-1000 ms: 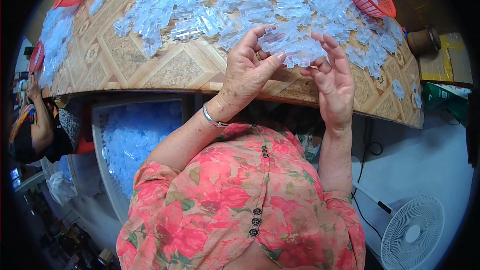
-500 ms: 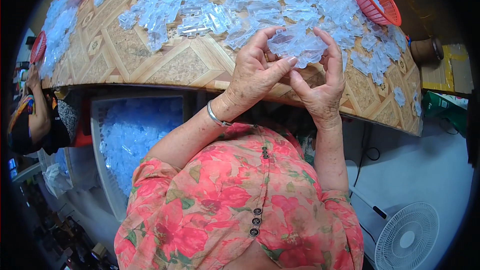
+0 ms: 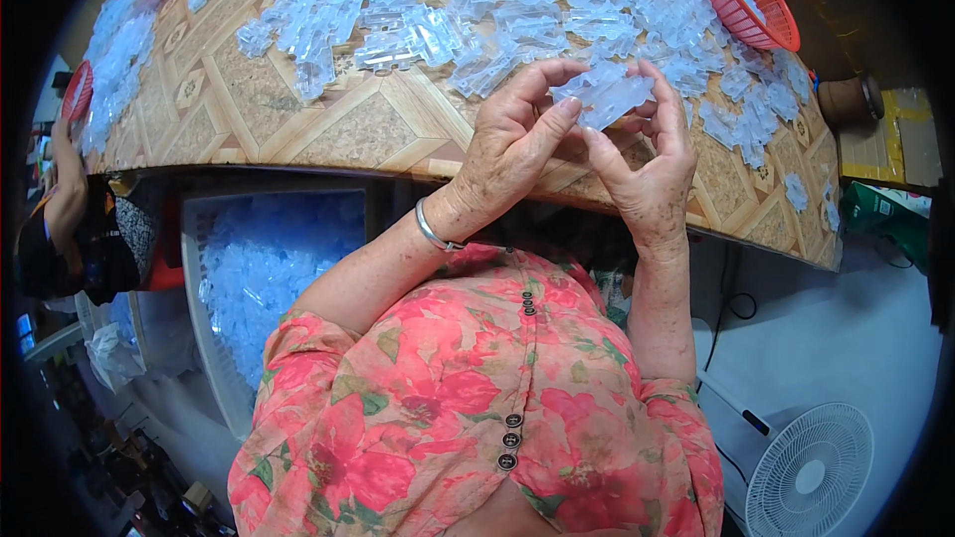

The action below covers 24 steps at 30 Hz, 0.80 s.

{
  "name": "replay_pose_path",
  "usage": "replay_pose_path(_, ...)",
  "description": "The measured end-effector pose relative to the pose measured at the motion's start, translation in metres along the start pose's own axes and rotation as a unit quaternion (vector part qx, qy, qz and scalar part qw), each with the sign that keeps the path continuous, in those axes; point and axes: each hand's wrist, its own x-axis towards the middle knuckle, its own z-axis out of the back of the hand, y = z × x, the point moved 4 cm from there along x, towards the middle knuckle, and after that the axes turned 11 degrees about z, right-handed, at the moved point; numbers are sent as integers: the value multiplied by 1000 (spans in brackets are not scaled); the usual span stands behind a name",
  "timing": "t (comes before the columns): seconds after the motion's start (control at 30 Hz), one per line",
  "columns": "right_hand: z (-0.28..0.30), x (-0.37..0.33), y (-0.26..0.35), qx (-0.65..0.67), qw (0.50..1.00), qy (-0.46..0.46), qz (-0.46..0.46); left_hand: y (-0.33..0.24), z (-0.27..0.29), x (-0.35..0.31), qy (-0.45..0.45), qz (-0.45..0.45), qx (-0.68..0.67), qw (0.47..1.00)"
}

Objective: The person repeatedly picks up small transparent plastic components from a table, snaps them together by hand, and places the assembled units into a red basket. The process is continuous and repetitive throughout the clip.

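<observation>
Between my two hands, just above the table's front edge, is a translucent, pale, wavy-edged plastic piece (image 3: 609, 97). My left hand (image 3: 517, 131) grips its left side, thumb in front and fingers behind. From the other side my right hand (image 3: 652, 161) holds it, fingers curled along the far edge and thumb near the lower edge. Whether it is one piece or a few stacked together I cannot tell. Behind my hands spreads a wide pile of similar clear plastic pieces (image 3: 507, 25) on the patterned table (image 3: 348, 129).
A red basket (image 3: 748, 0) with clear pieces stands at the far right. Below the table at left is a white crate (image 3: 207, 323) full of pieces. A co-worker's arm (image 3: 68, 184) reaches the table at far left. A white fan (image 3: 811, 472) stands lower right.
The plastic piece has turned and tilted in my hands, which have shifted slightly to the right. The co-worker's arm at far left has moved.
</observation>
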Motion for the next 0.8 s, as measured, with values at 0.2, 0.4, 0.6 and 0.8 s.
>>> replay_pose_path(0.2,-9,2,8,-61,993,-19,97,-4,-3,0,3,-28,-11,1000)
replay_pose_path(0.4,-4,0,8,-86,989,9,116,-1,-3,-2,34,21,-8,999)
replay_pose_path(0.6,12,-6,16,-51,994,-2,92,-6,-15,-4,74,59,-133,987)
replay_pose_path(0.8,18,-9,23,-110,979,-38,170,-11,-23,-9,76,9,-51,996)
